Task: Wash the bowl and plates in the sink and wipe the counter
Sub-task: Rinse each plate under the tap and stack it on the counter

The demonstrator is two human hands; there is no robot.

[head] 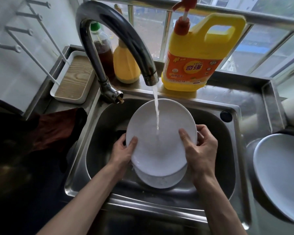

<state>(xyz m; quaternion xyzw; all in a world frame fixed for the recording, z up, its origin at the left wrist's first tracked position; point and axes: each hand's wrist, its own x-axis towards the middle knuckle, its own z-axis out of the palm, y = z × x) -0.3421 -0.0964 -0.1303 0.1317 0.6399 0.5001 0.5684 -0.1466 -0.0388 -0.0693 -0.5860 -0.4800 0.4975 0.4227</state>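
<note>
Over the steel sink (pixel 98 150), the left hand (pixel 124 150) and the right hand (pixel 199 150) both grip a white plate (pixel 158 150) by its opposite edges, thumbs lying on its face. Water from the faucet (pixel 119 36) falls onto the plate's middle. A second white dish (pixel 159 179) lies below it in the basin, and another plate (pixel 282 173) rests on the counter at the right.

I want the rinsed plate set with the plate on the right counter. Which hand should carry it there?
Probably the right hand: it grips the plate's right rim, nearest the counter plate. The left hand would cross over.
</note>
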